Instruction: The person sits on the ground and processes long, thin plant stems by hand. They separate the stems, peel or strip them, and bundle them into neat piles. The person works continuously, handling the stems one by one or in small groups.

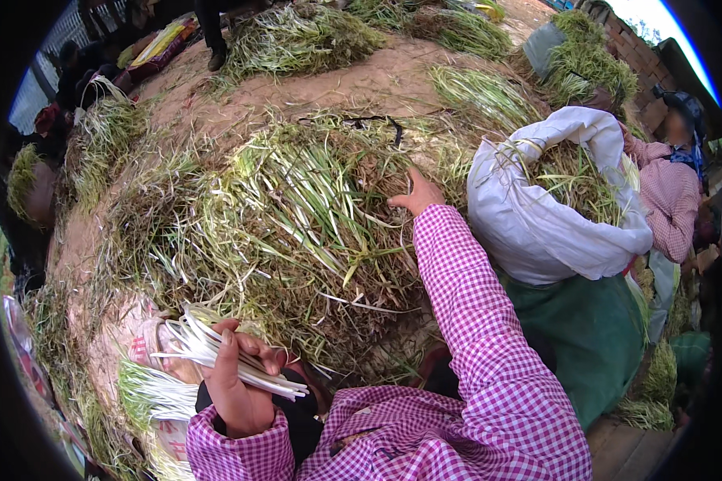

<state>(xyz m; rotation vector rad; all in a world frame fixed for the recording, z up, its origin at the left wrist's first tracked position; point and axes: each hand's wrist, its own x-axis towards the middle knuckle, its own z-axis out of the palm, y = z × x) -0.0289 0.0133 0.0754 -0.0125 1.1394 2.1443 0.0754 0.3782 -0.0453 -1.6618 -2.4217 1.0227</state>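
Observation:
My left hand holds a bunch of cleaned white stalks, probably garlic chives or a similar allium, low in the picture. Farther out, my right hand reaches over the right side of a big heap of uncleaned green and white stalks. Its thumb and forefinger are spread with nothing visible between them; the other fingers are partly hidden. Dry brown leaves and trimmings cover the near side of the heap. To the left of my left hand, a neat pile of cleaned stalks lies on a printed woven sack.
A white woven sack filled with leafy trimmings stands to the right, above green sacking. Behind it is a person in a pink checked top. More stalk heaps lie on the bare earth. Other people sit at the left edge.

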